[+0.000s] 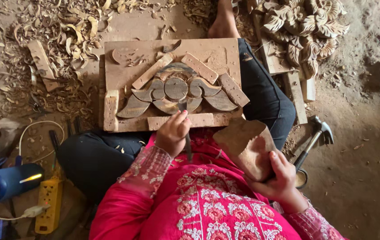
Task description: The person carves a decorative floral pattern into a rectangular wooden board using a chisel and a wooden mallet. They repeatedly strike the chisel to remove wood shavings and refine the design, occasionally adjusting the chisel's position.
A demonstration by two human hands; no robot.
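While the left hand (pixel 172 133) holds a chisel (pixel 187 141) against the carved wood piece (pixel 175 93) on a board (pixel 127 66) across the lap; right hand (pixel 278 180) gripping a wooden mallet (pixel 247 146); hammer (pixel 314 138) on floor

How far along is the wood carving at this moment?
Done: the carved piece on the board already shows a round centre and curved, wing-like lobes, held in by wooden blocks; shavings litter the floor. In hand: the left hand sets a chisel at the lower edge, while the right hand holds a wooden mallet. Left: surfaces look rough beside the finished floral carving.
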